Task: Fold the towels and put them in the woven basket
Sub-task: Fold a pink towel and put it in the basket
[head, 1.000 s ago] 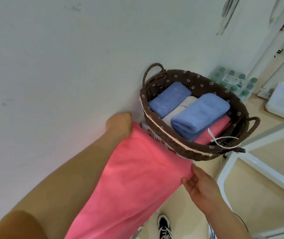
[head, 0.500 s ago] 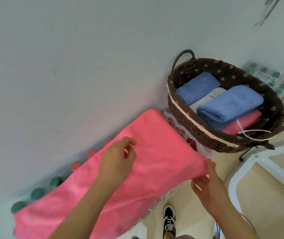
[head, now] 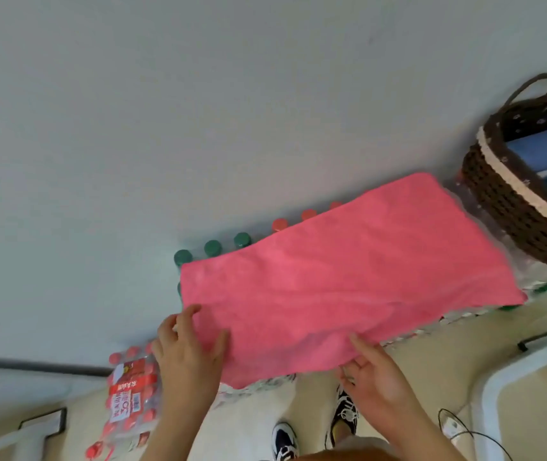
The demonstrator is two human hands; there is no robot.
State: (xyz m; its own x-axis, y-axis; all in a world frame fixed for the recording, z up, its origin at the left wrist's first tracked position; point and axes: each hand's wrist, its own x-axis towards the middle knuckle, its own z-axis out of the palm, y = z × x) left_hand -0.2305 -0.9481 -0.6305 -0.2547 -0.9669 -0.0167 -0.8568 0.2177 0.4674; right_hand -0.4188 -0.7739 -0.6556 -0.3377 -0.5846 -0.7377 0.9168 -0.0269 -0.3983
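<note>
The woven basket (head: 511, 207) is cut off at the right edge. The bottles (head: 212, 247) at centre are mostly covered by the pink towel (head: 348, 281).

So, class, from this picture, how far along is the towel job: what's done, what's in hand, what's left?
Done: folded blue towels lie in the woven basket. In hand: the pink towel is spread flat over bottle packs, left hand resting on its near corner, right hand pinching its near edge. Left: fold it and put it in the basket.
</note>
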